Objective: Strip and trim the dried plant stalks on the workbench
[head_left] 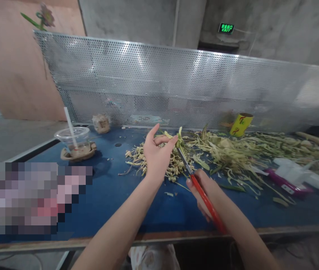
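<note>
My left hand is raised over the table, thumb and fingers pinched on a small yellow-green plant stem. My right hand is wrapped round a pair of red-handled shears. Their narrow metal blades point up and left, with the tips at the stem beside my left fingertips. Whether the blades are apart or closed on the stem is too small to tell. Under and around my left hand lies a pile of short, pale plant cuttings.
Loose dry stalks and leaves cover the right of the blue tabletop. A yellow cardboard tube stands at the perforated metal screen. A purple item with white plastic lies right; a plastic cup sits left.
</note>
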The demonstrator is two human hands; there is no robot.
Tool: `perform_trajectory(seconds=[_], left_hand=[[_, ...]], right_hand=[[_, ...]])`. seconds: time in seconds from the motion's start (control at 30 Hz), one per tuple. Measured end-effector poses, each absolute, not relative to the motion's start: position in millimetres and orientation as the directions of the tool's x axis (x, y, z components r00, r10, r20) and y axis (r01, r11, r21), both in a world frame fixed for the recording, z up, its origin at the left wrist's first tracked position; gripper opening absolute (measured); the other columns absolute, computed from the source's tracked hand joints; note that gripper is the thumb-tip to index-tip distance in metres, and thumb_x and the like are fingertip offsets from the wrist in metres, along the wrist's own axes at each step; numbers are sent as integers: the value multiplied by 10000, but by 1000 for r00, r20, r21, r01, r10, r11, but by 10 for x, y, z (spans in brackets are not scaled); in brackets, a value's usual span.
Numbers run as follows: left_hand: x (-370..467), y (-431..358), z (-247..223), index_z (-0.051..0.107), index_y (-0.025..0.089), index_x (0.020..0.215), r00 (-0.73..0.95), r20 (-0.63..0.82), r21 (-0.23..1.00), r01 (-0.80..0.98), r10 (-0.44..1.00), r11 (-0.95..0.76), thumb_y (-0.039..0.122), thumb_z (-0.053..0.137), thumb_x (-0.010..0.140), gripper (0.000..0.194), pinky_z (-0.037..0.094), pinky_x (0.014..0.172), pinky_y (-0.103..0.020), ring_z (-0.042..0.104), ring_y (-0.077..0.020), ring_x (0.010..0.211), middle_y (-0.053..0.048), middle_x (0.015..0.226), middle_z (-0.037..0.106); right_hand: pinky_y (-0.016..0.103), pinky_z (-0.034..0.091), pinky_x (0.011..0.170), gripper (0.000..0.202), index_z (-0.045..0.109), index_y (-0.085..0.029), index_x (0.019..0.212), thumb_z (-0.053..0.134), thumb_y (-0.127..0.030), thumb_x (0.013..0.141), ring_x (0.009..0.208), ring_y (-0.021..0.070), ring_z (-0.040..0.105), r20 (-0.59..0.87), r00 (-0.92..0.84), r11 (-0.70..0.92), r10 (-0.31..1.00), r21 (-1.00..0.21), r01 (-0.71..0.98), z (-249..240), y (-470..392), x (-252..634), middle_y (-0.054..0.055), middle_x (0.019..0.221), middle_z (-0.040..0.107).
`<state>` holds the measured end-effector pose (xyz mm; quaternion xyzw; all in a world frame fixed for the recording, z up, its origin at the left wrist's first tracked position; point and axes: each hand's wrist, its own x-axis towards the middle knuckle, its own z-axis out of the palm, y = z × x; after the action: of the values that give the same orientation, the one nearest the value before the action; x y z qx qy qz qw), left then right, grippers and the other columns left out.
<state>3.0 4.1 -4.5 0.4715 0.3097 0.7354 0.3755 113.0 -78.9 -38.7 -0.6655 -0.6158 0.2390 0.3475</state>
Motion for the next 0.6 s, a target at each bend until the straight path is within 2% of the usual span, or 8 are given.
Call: perform_trajectory(seconds=[0.07,0.2,0.3,0.43,0.6], left_hand=[[-12,108,-34,461,123,1178,-325,471,790,-259,820,-556,238,706,585,652,396,877,-316,578,-130,755,36,570,577],[-127,255,-51,460,103,1174,-377,413,812,-259,829,-523,227,705,576,658,401,868,-318,575,-111,679,48,553,565],[-206,307,-71,447,100,1190,-365,416,824,-237,833,-515,215,712,567,686,403,864,-317,577,-108,674,42,567,582],[-292,316,-37,453,113,1197,-153,386,840,-350,910,-416,171,727,549,706,415,837,-281,591,-97,642,38,580,616],[-460,248,39,483,163,1190,198,378,861,-434,904,-265,117,702,589,642,411,848,-280,614,-99,660,30,589,645]], right_hand=[[241,351,460,259,282,-230,689,427,-440,732,448,115,466,138,99,31,986,-719,694,-409,-777,1166,-69,488,414],[226,314,445,332,240,-231,642,416,-495,740,429,108,432,57,17,22,998,-618,786,-486,-764,1307,-71,486,392],[230,308,451,356,268,-232,657,400,-552,741,442,127,460,84,77,-23,993,-513,858,-540,-765,1448,-56,502,434],[265,347,485,398,380,-216,761,385,-612,720,552,212,574,48,284,-251,958,-345,904,-592,-727,1661,23,573,549],[304,380,536,381,442,-96,929,422,-442,772,664,269,619,20,406,-390,914,-236,890,-683,-584,1932,162,726,611]])
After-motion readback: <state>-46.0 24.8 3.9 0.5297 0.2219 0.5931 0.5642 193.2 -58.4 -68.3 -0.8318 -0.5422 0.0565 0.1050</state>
